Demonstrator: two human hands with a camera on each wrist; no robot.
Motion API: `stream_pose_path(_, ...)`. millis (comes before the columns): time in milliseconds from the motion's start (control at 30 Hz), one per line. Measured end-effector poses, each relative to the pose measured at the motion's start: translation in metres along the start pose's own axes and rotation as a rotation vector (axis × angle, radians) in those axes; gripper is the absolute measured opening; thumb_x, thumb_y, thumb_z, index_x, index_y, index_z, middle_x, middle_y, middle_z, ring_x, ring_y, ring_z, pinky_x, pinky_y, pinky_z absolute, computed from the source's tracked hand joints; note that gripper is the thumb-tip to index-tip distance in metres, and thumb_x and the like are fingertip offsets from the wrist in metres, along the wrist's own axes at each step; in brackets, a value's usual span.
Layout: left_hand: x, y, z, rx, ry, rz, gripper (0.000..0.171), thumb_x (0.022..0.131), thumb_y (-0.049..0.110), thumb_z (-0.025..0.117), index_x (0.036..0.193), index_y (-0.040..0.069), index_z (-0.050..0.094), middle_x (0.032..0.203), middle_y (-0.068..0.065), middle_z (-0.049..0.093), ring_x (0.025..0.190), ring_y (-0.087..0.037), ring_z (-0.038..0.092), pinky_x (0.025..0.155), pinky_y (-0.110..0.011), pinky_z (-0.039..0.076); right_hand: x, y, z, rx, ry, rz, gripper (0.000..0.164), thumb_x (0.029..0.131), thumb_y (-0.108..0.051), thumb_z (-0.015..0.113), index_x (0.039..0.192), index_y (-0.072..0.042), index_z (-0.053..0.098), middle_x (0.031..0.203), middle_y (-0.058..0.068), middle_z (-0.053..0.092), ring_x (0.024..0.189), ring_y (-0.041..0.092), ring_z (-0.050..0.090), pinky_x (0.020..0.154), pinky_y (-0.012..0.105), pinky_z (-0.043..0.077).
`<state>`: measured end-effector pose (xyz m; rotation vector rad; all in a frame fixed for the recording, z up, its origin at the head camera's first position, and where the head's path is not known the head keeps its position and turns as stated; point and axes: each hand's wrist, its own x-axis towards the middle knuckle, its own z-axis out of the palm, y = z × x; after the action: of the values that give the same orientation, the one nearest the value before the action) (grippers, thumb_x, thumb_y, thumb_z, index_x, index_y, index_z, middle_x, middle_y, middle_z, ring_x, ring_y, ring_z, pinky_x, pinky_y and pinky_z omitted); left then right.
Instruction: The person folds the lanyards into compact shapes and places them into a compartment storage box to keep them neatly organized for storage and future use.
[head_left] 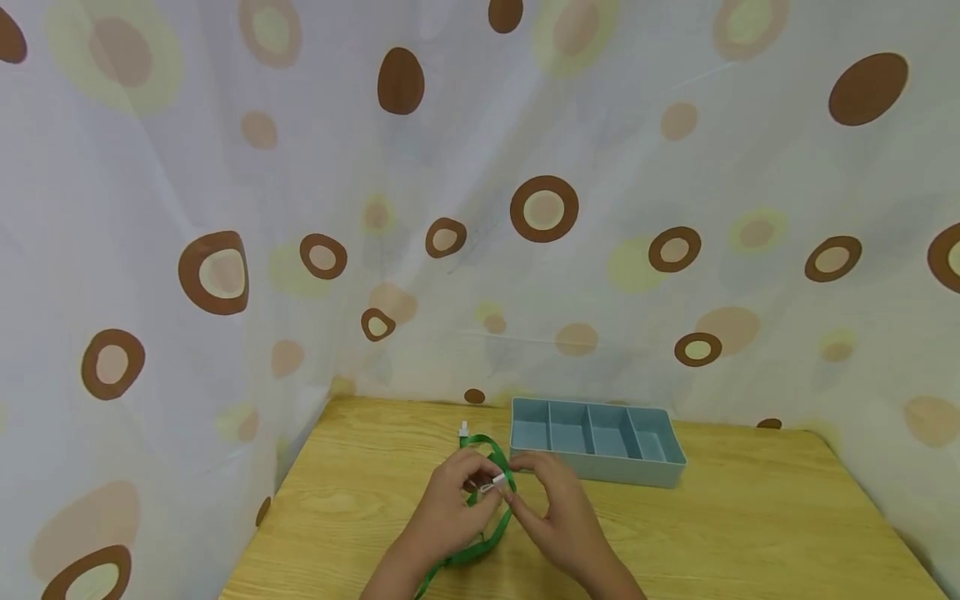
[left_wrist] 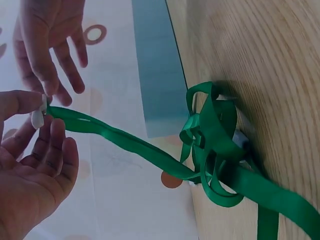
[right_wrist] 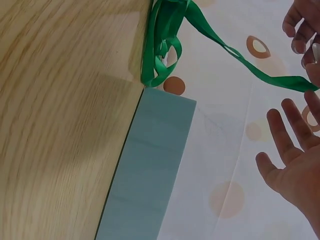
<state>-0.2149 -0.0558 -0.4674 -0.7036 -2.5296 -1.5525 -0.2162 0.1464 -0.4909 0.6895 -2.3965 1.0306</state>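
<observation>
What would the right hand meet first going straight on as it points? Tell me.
Probably the green ribbon; in the head view, the right hand points forward and leftward, toward it. The left hand lies just beyond. Depth is unclear; right hand and ribbon may be touching.

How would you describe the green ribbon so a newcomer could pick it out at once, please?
On the wooden table, find the blue tray near the spotted backdrop. By its left end in the head view, the green ribbon lies partly looped, one stretch reaching toward the left hand. Unlike the four-compartment tray, it is a narrow, bright green band.
</observation>
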Motion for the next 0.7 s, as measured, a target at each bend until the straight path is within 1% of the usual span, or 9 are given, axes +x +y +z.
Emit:
stream_pose_path(100, -0.002, 0.001, 0.004, -0.02, -0.011, 0.011, 0.004, 0.104, 0.02, 0.07, 0.103, 0.021, 0.074, 0.103, 0.006, 0.065, 0.092, -0.007, 0.06, 0.083, -0.026, 0.055, -0.001, 0.001, 0.0, 0.002, 0.005, 0.019, 0.031, 0.092, -0.02, 0.086, 0.118, -0.024, 0.069, 0.122, -0.009, 0.07, 0.116, 0.014, 0.07, 0.095, 0.045, 0.061)
stream_pose_path(167, -0.003, 0.001, 0.006, -0.018, -0.016, 0.026, 0.006, 0.103, 0.017, 0.07, 0.101, 0.022, 0.073, 0.101, 0.005, 0.065, 0.092, -0.008, 0.059, 0.082, -0.026, 0.054, -0.001, 0.002, 0.0, -0.001, 0.005, 0.033, 0.03, 0.091, -0.018, 0.087, 0.115, -0.021, 0.07, 0.122, -0.006, 0.071, 0.115, 0.015, 0.07, 0.094, 0.044, 0.061)
stream_pose_path(300, -0.002, 0.001, 0.011, 0.004, -0.004, 0.046, 0.011, 0.101, 0.012, 0.071, 0.097, 0.023, 0.072, 0.098, 0.005, 0.064, 0.09, -0.008, 0.058, 0.081, -0.026, 0.054, -0.002, 0.004, 0.0, -0.016, 0.019, 0.041, 0.032, 0.088, -0.013, 0.088, 0.116, -0.016, 0.071, 0.124, -0.002, 0.071, 0.114, 0.018, 0.071, 0.093, 0.045, 0.062)
stream_pose_path(400, -0.001, 0.0, 0.014, -0.002, -0.012, 0.036, 0.009, 0.102, 0.014, 0.071, 0.098, 0.023, 0.073, 0.099, 0.006, 0.064, 0.091, -0.008, 0.059, 0.082, -0.026, 0.054, -0.004, 0.006, 0.002, -0.042, 0.045, 0.026, 0.032, 0.086, -0.011, 0.089, 0.112, -0.016, 0.071, 0.121, -0.003, 0.071, 0.111, 0.018, 0.072, 0.09, 0.043, 0.062)
stream_pose_path(500, -0.001, 0.0, 0.017, -0.02, -0.03, 0.016, 0.007, 0.103, 0.017, 0.07, 0.1, 0.022, 0.073, 0.103, 0.006, 0.065, 0.092, -0.008, 0.059, 0.083, -0.028, 0.056, -0.005, 0.009, 0.005, -0.057, 0.076, -0.006, 0.029, 0.085, -0.006, 0.09, 0.105, -0.018, 0.073, 0.117, -0.003, 0.071, 0.107, 0.018, 0.072, 0.087, 0.042, 0.063)
stream_pose_path(567, -0.002, 0.0, 0.019, -0.025, -0.034, 0.006, 0.007, 0.104, 0.019, 0.069, 0.1, 0.022, 0.073, 0.104, 0.006, 0.065, 0.093, -0.007, 0.06, 0.083, -0.029, 0.056, -0.006, 0.01, 0.006, -0.069, 0.097, -0.024, 0.026, 0.085, -0.004, 0.089, 0.101, -0.019, 0.073, 0.115, -0.003, 0.072, 0.105, 0.017, 0.072, 0.085, 0.04, 0.063)
stream_pose_path(700, -0.001, 0.0, 0.02, -0.02, -0.016, 0.023, 0.007, 0.104, 0.018, 0.068, 0.1, 0.022, 0.072, 0.103, 0.006, 0.065, 0.091, -0.007, 0.06, 0.082, -0.031, 0.057, -0.005, 0.011, 0.006, -0.072, 0.136, -0.064, 0.021, 0.088, -0.001, 0.084, 0.098, -0.016, 0.074, 0.11, -0.003, 0.073, 0.101, 0.015, 0.073, 0.082, 0.038, 0.063)
